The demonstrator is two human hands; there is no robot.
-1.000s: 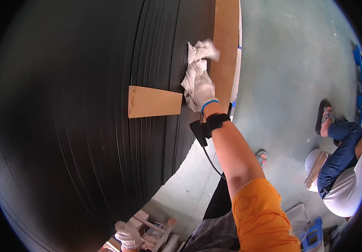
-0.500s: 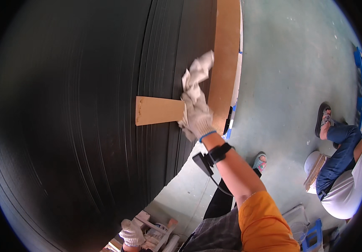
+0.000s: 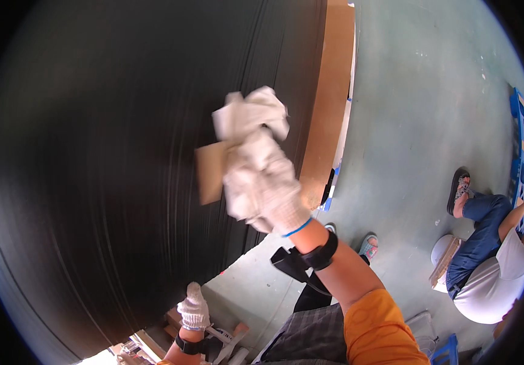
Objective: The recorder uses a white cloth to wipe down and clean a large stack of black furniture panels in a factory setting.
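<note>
My right hand (image 3: 260, 182), in a white knit glove, is closed on a crumpled white cloth (image 3: 251, 114) over a large black panel (image 3: 128, 152) with fine grooves. Motion smears both the hand and the cloth. From beneath the glove juts a flat tan strip (image 3: 210, 173), its other end covered; whether my fingers grip it, I cannot tell. Also gloved, my left hand (image 3: 194, 309) is by the panel's near edge at the bottom, its fingers drawn together. Whatever it may hold is hidden.
A tan board edge (image 3: 329, 91) runs along the panel's right side. On the greenish floor (image 3: 414, 121) at the right, a person (image 3: 487, 255) sits near a blue plastic pallet (image 3: 523, 146). Wooden pieces (image 3: 231, 344) lie near my left wrist.
My right hand and the cloth have swung left across the panel, covering more of the tan strip. My left hand appears slightly higher, with more of its forearm in view.
</note>
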